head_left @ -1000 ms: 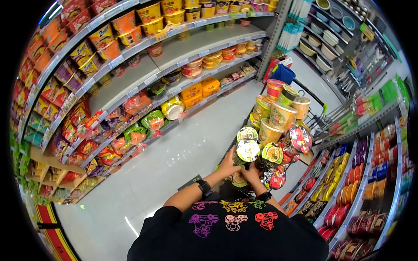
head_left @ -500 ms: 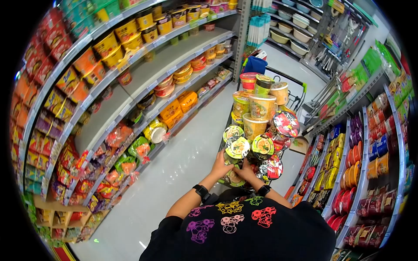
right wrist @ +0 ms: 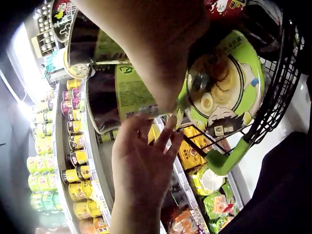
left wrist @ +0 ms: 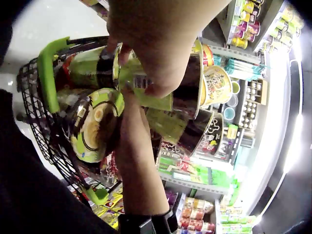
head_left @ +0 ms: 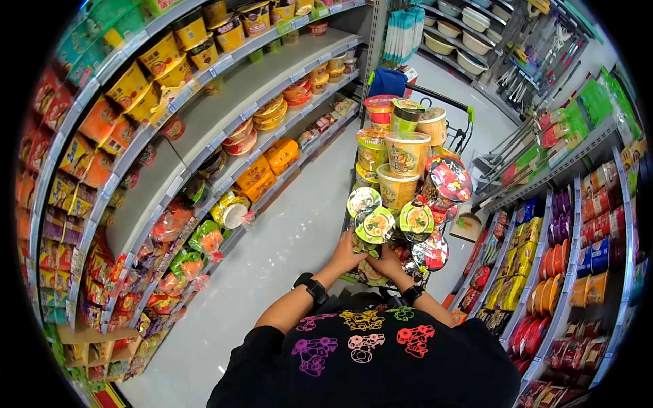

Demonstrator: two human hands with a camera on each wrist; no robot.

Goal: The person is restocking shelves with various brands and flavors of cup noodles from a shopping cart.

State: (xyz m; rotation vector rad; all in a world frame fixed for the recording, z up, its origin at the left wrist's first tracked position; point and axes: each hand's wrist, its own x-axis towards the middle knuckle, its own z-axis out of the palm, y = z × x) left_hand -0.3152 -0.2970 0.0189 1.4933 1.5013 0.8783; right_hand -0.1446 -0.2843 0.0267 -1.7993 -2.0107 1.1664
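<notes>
Both hands are at the base of a dark instant noodle cup with a green lid (head_left: pixel 375 226), above the near end of a loaded shopping cart. My left hand (head_left: pixel 348 254) grips it from the left, fingers bent against its lower side. From the other side my right hand (head_left: pixel 389 264) holds the same cup; its fingertips are hidden in the head view. The cup's green label (right wrist: pixel 134 92) shows between the hands in the right wrist view. Another green-lidded noodle cup (right wrist: pixel 222 90) lies by the cart's green corner, lid outward. Two more green-lidded cups (head_left: pixel 416 219) flank the held one.
Stacked noodle tubs (head_left: pixel 407 153) and red-and-black lidded cups (head_left: pixel 449 178) fill the cart (head_left: pixel 442 92). Noodle shelves (head_left: pixel 224 129) line the left of the aisle. Packet shelves (head_left: pixel 564 272) stand close on the right. A dustpan (head_left: pixel 466 226) is beside the cart.
The head view has turned, so cart and hands appear further left than a second ago. The held cup's lid, washed out by glare before, now shows its picture. Both hands stay on the cup.
</notes>
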